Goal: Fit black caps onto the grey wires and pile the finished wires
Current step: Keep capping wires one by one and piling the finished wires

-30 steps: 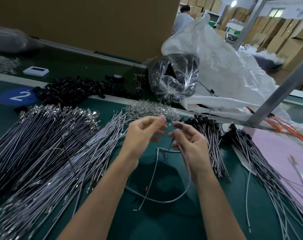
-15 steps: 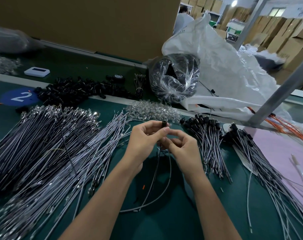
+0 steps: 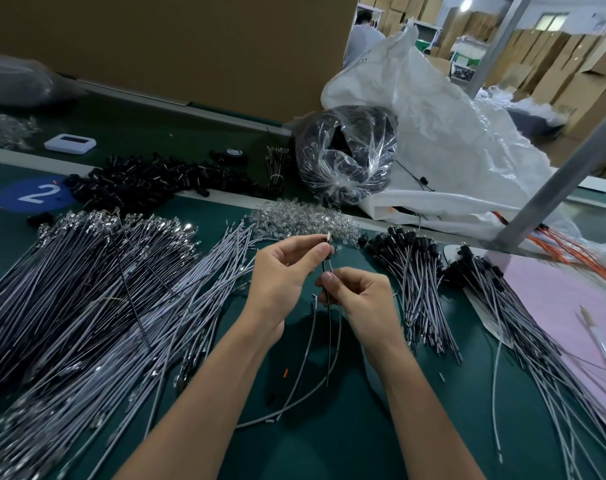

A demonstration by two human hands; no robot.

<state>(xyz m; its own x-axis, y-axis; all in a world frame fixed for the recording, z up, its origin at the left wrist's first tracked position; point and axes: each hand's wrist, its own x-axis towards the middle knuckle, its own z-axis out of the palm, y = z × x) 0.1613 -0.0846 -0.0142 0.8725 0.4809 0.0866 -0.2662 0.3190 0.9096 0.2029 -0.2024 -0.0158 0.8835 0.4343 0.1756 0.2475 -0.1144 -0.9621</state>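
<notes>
1. Nearest me, between my forearms, a few loose grey strands point(image 3: 287, 410) curl on the green surface point(image 3: 312, 455).
2. My right hand point(image 3: 360, 299) is curled. Its thumb and fingers pinch the grey wire point(image 3: 329, 355), whose free length hangs down from the hand toward the surface.
3. Just above and touching it, my left hand point(image 3: 281, 271) pinches a black cap point(image 3: 326, 249) between thumb and forefinger, its other fingers loosely bent. The cap sits at the wire's top end. I cannot tell how far it is pushed on.
4. To my left lies a broad heap of uncapped grey wires point(image 3: 87, 306), fanned across the surface.
5. To my right, near the right hand, lies a pile of finished wires point(image 3: 416, 271), black caps bunched at its far end. A second such pile point(image 3: 502, 306) lies beyond it, partly on a pink sheet point(image 3: 571, 323).
6. Just past my hands is a small mound of clear parts point(image 3: 294, 220).
7. Farther back on the left, loose black caps point(image 3: 149, 181) lie beside a blue disc marked 2 point(image 3: 35, 195).
8. Farthest, a clear bag of dark parts point(image 3: 346, 157) leans against a white plastic sack point(image 3: 450, 133).
</notes>
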